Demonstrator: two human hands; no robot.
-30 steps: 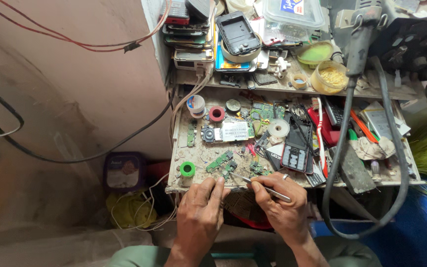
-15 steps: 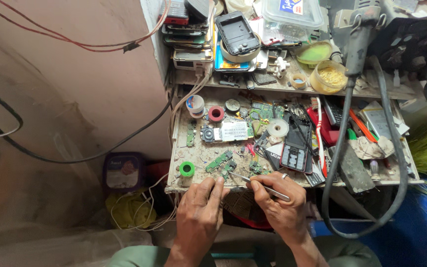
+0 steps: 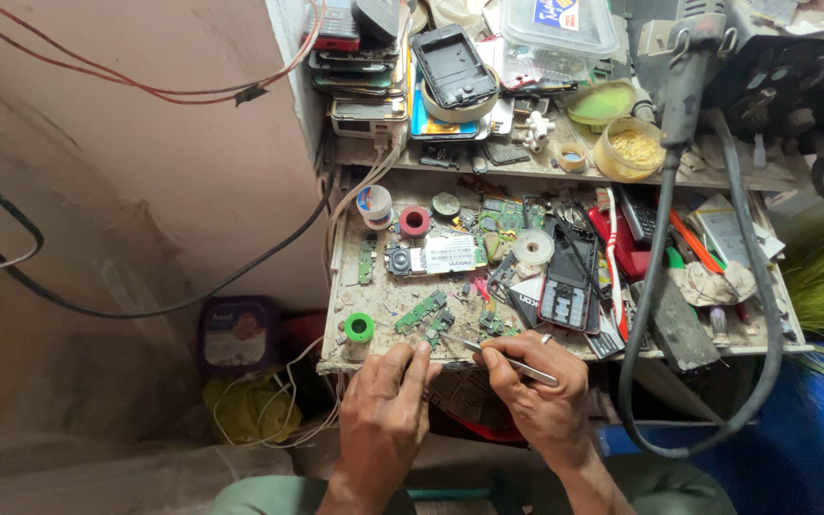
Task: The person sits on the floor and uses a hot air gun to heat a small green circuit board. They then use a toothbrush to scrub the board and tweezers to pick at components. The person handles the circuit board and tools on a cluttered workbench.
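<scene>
Versus 0.5 s earlier: no visible change; both hands and the tool sit in the same place at the near table edge.

Left hand (image 3: 383, 405): back to camera, fingers curled together at the table's (image 3: 355, 348) front edge, fingertips pinched on something small. What it grips is hidden under the fingers; cannot tell what.

Right hand (image 3: 541, 391): closed around metal tweezers (image 3: 507, 358), a ring on one finger. Tweezers' long axis runs nearly level, slightly down to the right; tips point left toward the left hand's fingertips, rear end sticks out right over the knuckles. Tips meet just off the left fingertips; contact not resolvable.

Just beyond the hands: small green boards (image 3: 426, 313) lying loose, a green tape roll (image 3: 359, 327) left of them.

Mid table: a dark phone (image 3: 567, 286) with keypad face up, a white spool (image 3: 532, 247), a red roll (image 3: 414, 221), a red toothbrush (image 3: 612, 277).

Far shelf: stacked phones (image 3: 355, 67), a clear lidded box (image 3: 557, 24), a yellow-filled jar (image 3: 629, 148). A grey hose (image 3: 655, 286) loops down over the table's right side. Top of the shelf is cut off by the frame.
</scene>
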